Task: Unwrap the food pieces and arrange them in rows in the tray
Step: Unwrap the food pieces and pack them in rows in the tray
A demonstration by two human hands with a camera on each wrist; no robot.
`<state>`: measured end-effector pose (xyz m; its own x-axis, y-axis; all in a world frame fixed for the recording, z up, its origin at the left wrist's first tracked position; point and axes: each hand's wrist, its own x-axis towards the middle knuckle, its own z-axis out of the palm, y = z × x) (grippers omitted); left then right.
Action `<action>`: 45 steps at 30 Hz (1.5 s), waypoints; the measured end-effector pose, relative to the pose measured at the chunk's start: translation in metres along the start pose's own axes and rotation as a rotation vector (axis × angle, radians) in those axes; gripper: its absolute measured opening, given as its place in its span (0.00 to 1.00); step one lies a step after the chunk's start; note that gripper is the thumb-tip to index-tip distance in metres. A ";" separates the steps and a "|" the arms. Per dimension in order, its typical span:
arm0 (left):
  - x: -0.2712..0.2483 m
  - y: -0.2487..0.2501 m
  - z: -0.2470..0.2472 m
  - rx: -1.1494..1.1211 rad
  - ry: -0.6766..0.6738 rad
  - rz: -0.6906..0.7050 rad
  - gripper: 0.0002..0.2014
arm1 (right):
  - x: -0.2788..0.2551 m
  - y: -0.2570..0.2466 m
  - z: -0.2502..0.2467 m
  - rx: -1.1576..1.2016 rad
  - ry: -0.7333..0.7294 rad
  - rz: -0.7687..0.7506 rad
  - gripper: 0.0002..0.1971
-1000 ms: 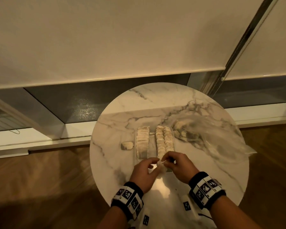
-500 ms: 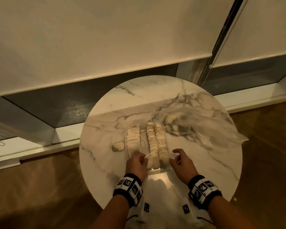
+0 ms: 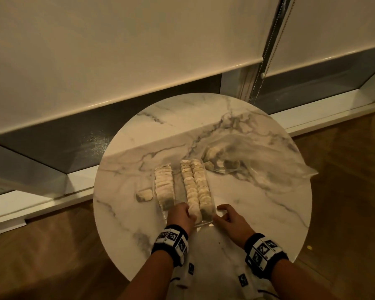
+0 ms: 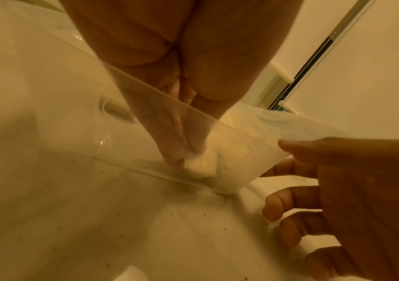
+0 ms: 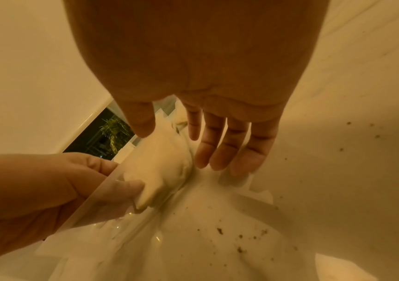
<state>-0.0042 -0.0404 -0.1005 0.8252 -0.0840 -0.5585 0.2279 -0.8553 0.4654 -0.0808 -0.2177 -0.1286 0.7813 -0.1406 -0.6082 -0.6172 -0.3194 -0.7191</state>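
Note:
A clear plastic tray (image 3: 178,188) sits mid-table with three rows of pale food pieces: left row (image 3: 164,187), middle row (image 3: 189,187), right row (image 3: 201,185). My left hand (image 3: 187,210) reaches into the tray's near end and pinches a food piece (image 4: 201,165) at the near end of the middle row. Through the tray wall (image 5: 102,201) the same piece (image 5: 160,171) shows against my left fingers. My right hand (image 3: 220,211) rests open beside the tray's near right corner, fingers straight, holding nothing.
The round marble table (image 3: 258,213) stands before a window sill. One loose piece (image 3: 144,195) lies left of the tray. A crumpled clear plastic bag (image 3: 258,161) with some pieces lies at the back right. Dark crumbs (image 5: 241,235) dot the tabletop.
The two hands, together over one piece a second ago, have parted. The left has carried the piece down into the tray's near end; the right has moved to the tray's right corner.

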 end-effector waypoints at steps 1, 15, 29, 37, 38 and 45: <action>0.001 0.001 0.000 0.000 0.012 -0.023 0.10 | 0.000 0.000 0.000 0.003 -0.006 0.002 0.20; 0.003 0.005 0.004 -0.087 0.017 -0.090 0.23 | 0.004 0.003 -0.005 0.054 -0.084 0.028 0.17; 0.006 0.003 -0.001 -0.210 -0.003 -0.204 0.22 | 0.013 0.008 -0.007 0.126 -0.152 0.071 0.22; 0.002 0.001 -0.002 -0.147 0.012 -0.135 0.19 | 0.020 0.006 -0.007 0.207 -0.199 0.145 0.23; 0.000 0.001 -0.005 -0.149 0.034 -0.119 0.18 | 0.021 0.006 -0.007 0.210 -0.199 0.155 0.23; -0.025 -0.007 -0.044 -0.307 0.438 0.268 0.06 | 0.024 0.007 -0.008 0.189 -0.215 0.161 0.18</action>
<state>-0.0039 -0.0097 -0.0595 0.9960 -0.0022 -0.0895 0.0673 -0.6410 0.7646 -0.0658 -0.2305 -0.1460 0.6471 0.0328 -0.7617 -0.7532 -0.1271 -0.6454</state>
